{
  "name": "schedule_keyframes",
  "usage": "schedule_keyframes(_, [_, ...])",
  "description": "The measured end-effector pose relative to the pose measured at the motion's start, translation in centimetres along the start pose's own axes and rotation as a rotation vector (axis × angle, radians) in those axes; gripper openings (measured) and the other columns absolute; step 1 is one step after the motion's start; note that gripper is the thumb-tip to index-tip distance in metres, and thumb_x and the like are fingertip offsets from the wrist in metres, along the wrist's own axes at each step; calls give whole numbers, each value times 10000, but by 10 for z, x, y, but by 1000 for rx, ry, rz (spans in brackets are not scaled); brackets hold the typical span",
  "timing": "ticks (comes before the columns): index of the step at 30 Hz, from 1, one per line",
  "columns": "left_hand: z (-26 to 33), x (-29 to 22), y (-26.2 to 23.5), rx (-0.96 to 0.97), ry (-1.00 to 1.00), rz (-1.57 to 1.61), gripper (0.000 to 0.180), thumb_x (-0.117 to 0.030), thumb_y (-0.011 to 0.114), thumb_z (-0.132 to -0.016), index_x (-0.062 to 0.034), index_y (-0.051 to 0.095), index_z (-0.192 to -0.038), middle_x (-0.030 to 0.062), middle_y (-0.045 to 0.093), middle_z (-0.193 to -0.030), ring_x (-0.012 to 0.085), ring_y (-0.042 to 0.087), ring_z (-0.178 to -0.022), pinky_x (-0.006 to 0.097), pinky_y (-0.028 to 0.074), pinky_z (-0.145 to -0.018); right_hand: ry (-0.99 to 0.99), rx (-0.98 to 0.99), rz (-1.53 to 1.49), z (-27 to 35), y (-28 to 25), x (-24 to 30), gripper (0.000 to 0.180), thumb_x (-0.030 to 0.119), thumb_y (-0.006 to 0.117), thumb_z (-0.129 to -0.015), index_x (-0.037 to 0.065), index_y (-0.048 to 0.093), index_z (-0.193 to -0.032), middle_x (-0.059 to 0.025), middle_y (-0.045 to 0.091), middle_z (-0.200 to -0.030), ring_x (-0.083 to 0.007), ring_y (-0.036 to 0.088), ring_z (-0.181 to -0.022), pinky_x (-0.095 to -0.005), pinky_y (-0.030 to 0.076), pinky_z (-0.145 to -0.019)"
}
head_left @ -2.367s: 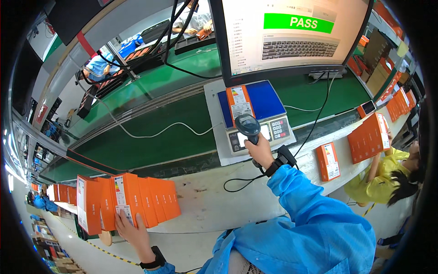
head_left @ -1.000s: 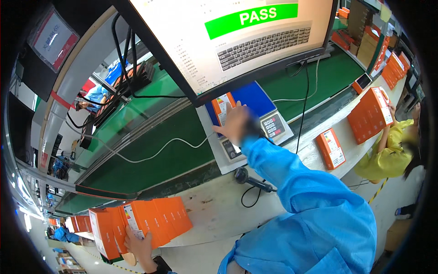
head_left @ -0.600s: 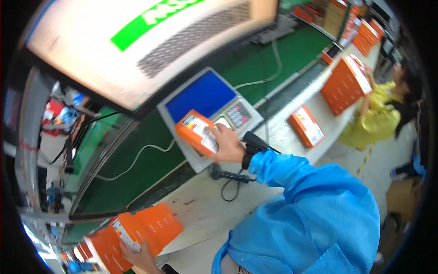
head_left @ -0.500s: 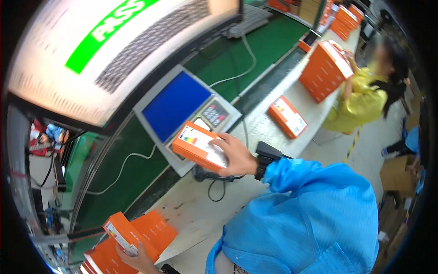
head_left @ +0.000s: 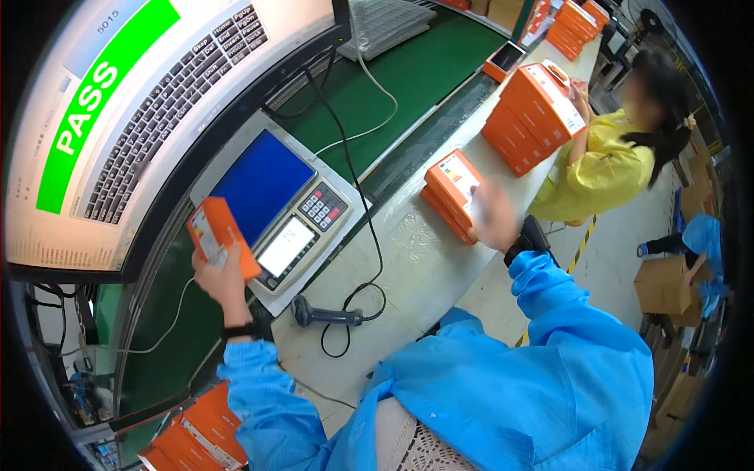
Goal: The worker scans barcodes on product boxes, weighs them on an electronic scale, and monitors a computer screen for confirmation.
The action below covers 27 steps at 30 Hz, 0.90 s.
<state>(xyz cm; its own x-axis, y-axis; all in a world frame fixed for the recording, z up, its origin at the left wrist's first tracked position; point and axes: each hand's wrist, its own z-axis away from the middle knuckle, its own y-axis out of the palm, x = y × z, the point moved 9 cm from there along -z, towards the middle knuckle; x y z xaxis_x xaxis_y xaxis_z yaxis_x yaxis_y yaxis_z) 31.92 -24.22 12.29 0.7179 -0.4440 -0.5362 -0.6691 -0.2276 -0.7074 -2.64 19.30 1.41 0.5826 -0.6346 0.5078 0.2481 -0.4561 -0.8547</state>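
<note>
- Small orange box (head_left: pixel 222 235): rectangular carton with a white label on one face, held up tilted in the left hand (head_left: pixel 220 275), fingers wrapped round its lower end; it hangs over the near-left corner of the weighing scale (head_left: pixel 275 204), beside the blue platform.
- Orange boxes on tabletop (head_left: pixel 452 188): two flat cartons stacked, the upper one with a white label facing up, lying on the pale tabletop (head_left: pixel 408 267); the blurred right hand (head_left: pixel 493 224) sits at their near end.
</note>
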Motion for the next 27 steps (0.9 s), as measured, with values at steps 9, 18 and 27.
schedule_keyframes(9, [-12,-13,89,212,-356,-397,907,-525,709,-647,-62,346,-1338,225,418,-1173,393,435,-1120,543,387,-879,-143,-15,187,4,15,13,816,351,723,-579,81,444,-1296,-253,360,-1339,-417,374,-1207,-493,282,-1016])
schedule_keyframes(18, [-14,-11,91,319,-325,-324,927,-590,600,-748,-98,229,-1440,305,253,-1381,486,341,-1217,580,284,-971,-416,28,-334,33,48,142,553,160,715,-653,49,529,-1163,-200,470,-1245,-372,447,-1160,-443,365,-983])
schedule_keyframes(27, [70,34,-60,69,13,-282,615,-436,581,-837,-85,437,-1321,303,244,-1413,449,266,-1282,551,230,-1009,-500,731,-279,100,246,291,646,261,764,-660,-15,506,-1184,-222,568,-1072,-388,546,-1023,-428,450,-876])
